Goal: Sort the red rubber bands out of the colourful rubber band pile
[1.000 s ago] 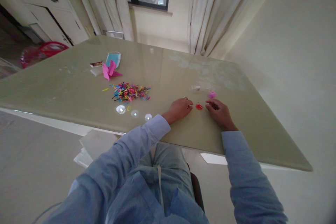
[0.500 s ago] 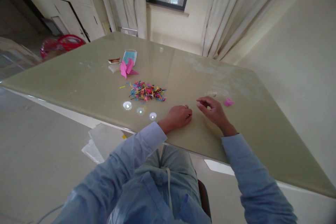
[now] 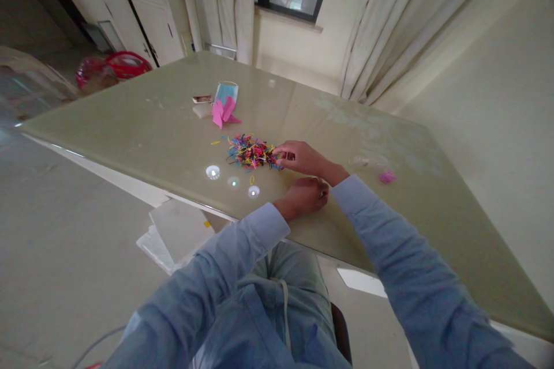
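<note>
A loose pile of small multicoloured rubber bands (image 3: pixel 252 151) lies on the glossy table in front of me. At its right edge is my right hand (image 3: pixel 300 158), fingertips touching the bands, with a gap between thumb and fingers. Just nearer to me, my left hand (image 3: pixel 308 195) rests on the tabletop with curled fingers. Whatever is inside those fingers is hidden. One yellow band (image 3: pixel 251 180) lies apart, in front of the pile. Off to the right sits a small pink bunch (image 3: pixel 387 177), too blurred to name, beside a clear plastic piece (image 3: pixel 367 161).
Behind the pile are a folded pink paper shape (image 3: pixel 224 112), a blue face mask (image 3: pixel 227 92) and a small wrapper (image 3: pixel 202 99). The table (image 3: pixel 108 121) ends close to my body. A red basket (image 3: pixel 127 65) stands on the floor at far left.
My right hand has moved left, from open table by the pink bunch to the right edge of the band pile. The left hand stays curled on the table. The view has shifted slightly.
</note>
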Demonstrator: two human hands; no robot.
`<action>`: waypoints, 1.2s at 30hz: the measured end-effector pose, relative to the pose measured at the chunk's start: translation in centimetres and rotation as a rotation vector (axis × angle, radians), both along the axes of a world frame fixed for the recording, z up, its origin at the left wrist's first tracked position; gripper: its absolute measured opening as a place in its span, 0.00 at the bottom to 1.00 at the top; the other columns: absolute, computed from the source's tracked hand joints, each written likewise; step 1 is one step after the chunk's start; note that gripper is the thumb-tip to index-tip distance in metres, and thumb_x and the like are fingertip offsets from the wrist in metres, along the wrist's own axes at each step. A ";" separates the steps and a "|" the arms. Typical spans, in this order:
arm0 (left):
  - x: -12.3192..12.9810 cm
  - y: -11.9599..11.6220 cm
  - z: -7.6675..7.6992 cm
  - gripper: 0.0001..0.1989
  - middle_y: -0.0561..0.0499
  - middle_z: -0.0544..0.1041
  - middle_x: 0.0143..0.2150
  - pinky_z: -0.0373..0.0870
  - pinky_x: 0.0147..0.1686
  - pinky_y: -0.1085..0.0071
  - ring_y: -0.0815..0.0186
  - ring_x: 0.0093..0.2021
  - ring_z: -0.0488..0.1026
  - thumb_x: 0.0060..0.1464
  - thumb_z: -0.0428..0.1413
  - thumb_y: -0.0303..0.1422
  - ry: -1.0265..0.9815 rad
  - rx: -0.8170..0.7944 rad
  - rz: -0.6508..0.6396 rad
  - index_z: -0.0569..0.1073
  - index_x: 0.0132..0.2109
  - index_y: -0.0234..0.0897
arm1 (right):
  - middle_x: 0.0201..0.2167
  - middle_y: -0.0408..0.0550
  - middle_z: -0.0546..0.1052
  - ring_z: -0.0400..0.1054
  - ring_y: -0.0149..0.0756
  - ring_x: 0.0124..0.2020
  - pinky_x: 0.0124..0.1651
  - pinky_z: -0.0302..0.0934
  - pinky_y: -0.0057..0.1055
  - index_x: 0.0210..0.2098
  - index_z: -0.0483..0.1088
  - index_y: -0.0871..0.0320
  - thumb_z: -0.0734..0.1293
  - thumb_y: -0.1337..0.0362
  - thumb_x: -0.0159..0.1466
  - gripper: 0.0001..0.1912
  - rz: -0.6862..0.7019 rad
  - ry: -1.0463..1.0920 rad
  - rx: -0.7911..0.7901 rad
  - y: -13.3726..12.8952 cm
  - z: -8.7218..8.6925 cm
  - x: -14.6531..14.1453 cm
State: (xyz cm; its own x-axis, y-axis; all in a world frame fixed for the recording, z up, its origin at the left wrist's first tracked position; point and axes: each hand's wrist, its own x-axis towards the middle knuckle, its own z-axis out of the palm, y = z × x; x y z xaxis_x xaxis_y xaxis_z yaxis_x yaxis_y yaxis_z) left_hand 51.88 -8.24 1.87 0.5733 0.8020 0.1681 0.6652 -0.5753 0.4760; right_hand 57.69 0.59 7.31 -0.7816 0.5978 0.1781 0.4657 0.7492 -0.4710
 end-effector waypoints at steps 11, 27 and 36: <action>0.4 0.3 -0.8 0.18 0.38 0.79 0.52 0.72 0.53 0.60 0.52 0.52 0.77 0.65 0.48 0.34 0.063 0.013 -0.015 0.76 0.54 0.30 | 0.39 0.53 0.77 0.67 0.38 0.40 0.41 0.53 0.31 0.44 0.80 0.60 0.64 0.57 0.70 0.16 0.029 -0.332 0.276 1.6 0.2 -5.0; 0.6 0.6 -1.7 0.19 0.36 0.78 0.54 0.73 0.53 0.56 0.48 0.53 0.76 0.66 0.47 0.32 0.077 0.062 -0.049 0.74 0.56 0.28 | 0.39 0.53 0.76 0.66 0.37 0.36 0.34 0.49 0.33 0.37 0.78 0.60 0.60 0.64 0.70 0.15 -0.023 -0.424 0.387 1.2 -0.3 -5.1; 0.0 0.0 0.5 0.16 0.40 0.81 0.44 0.73 0.46 0.64 0.55 0.46 0.78 0.63 0.48 0.33 0.037 -0.021 -0.012 0.79 0.46 0.33 | 0.31 0.50 0.74 0.64 0.35 0.33 0.39 0.54 0.30 0.34 0.77 0.61 0.62 0.64 0.67 0.13 -0.105 -0.038 0.258 0.9 0.2 -0.9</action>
